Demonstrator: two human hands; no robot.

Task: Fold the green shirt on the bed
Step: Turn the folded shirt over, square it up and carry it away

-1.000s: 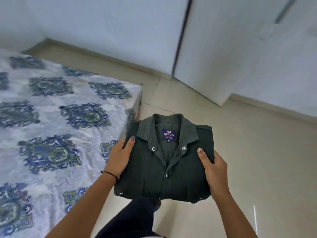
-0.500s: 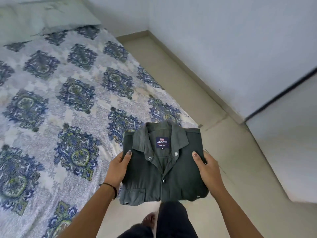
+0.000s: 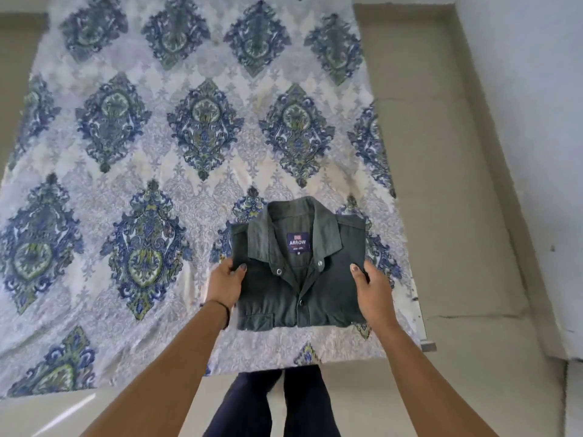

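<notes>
Left hand (image 3: 225,283) grips the left edge of the folded green shirt (image 3: 331,288), thumb on top and fingers tucked beneath. A thin black band (image 3: 221,306) circles that wrist. Right hand (image 3: 373,288) grips the opposite edge in the same way. The shirt is a neat rectangle, collar away from the person, buttons closed, with a purple Arrow label (image 3: 299,242) showing inside the neck. It sits over the near right part of the bed (image 3: 126,171); whether it rests on the patterned blue and white sheet or hangs just above cannot be told. Dark trouser legs (image 3: 303,402) stand at the bed's near edge on a beige floor (image 3: 441,152), beside a pale wall (image 3: 536,89).
</notes>
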